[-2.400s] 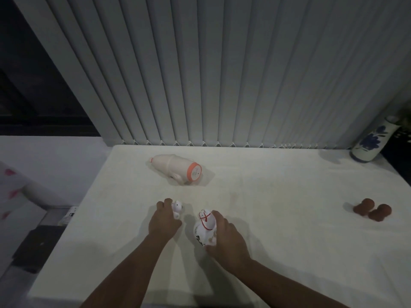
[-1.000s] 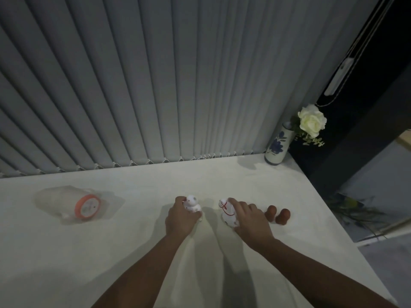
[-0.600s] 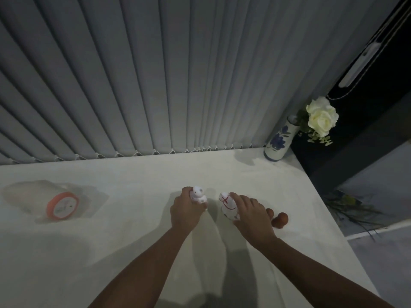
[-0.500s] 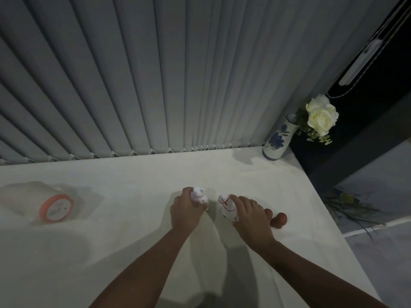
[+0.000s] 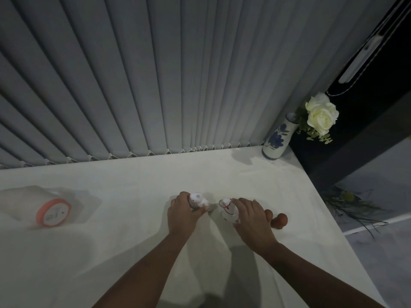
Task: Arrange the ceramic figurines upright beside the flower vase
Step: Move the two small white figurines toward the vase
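Figurines, two of them, both in hand in the head view. Small white figurine (image 5: 196,200) wrapped in the left hand (image 5: 181,215), fingers closed round its body, head poking out the top. Red-ribboned figurine (image 5: 228,210), a bit bigger, pinned under the right hand (image 5: 251,221), fingers curled shut over its far side. Both about mid-counter, side by side but apart, roughly upright; couldn't tell if either was lifted or resting on the counter (image 5: 133,174).

Progress-wise: barely started, by the look of it. Flower vase (image 5: 278,138) way off at the far right corner, well apart from both hands, nothing standing beside it yet. Orange-based figurine (image 5: 37,210) lying on its side at the far left, untouched. Brown pieces (image 5: 279,220) just beside the right hand, one partly hidden behind it. So four-ish things left to carry over and stand up.

Materials: glossy glazed white on the held ones, smooth and rounded, probably slippery. Vase a white cylinder with blue floral paint, cream rose (image 5: 321,116) leaning out. Brown ones matte, round, knobby. Counter pale, matte, slightly mottled. Ribbed grey blinds (image 5: 155,74) behind.
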{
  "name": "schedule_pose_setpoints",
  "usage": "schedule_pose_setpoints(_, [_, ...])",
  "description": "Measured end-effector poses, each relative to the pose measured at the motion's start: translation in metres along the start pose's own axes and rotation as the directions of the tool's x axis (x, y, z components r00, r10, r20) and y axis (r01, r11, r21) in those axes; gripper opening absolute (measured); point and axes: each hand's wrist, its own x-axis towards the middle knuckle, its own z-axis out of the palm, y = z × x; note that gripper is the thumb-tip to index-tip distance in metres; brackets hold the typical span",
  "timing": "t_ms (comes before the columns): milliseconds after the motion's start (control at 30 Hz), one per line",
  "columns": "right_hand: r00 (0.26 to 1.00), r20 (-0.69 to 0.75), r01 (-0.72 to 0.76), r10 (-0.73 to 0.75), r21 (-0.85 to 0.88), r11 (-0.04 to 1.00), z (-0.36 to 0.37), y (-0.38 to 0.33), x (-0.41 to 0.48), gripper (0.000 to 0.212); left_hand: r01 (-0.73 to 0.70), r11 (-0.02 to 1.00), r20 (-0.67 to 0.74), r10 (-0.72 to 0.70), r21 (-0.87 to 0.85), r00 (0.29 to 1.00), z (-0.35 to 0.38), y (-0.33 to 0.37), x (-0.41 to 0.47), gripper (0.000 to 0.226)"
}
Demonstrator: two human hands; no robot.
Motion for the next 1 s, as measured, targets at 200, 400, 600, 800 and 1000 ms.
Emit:
schedule_pose_setpoints(200, [0.999, 0.036, 0.035, -0.035, 0.007, 0.999, -0.003, 0.003, 0.001, 0.080, 0.015, 1.000, 0.050, -0.016, 0.010, 0.999, -0.005, 0.002, 0.004, 0.055])
schedule_pose_setpoints(400, [0.998, 0.065, 0.025, -0.025, -0.008, 1.000, -0.003, 0.002, 0.001, 0.081, 0.037, 0.999, 0.106, -0.038, 0.016, 0.994, -0.009, 0.003, 0.003, 0.055])
schedule_pose_setpoints(600, [0.996, 0.085, -0.010, 0.009, 0.001, 1.000, -0.007, -0.003, -0.001, 0.081, -0.001, 0.999, 0.138, -0.004, 0.032, 0.990, -0.019, -0.001, -0.003, 0.051])
schedule_pose_setpoints(800, [0.992, 0.080, -0.095, 0.101, -0.075, 0.993, -0.016, -0.020, -0.005, 0.075, -0.010, 0.997, 0.136, 0.000, 0.070, 0.991, -0.038, -0.010, -0.014, 0.046])
schedule_pose_setpoints(1000, [0.995, 0.013, -0.104, 0.104, -0.005, 0.995, -0.027, -0.061, 0.003, 0.070, -0.099, 0.992, -0.088, 0.105, 0.075, 0.991, -0.079, -0.032, -0.020, 0.035])
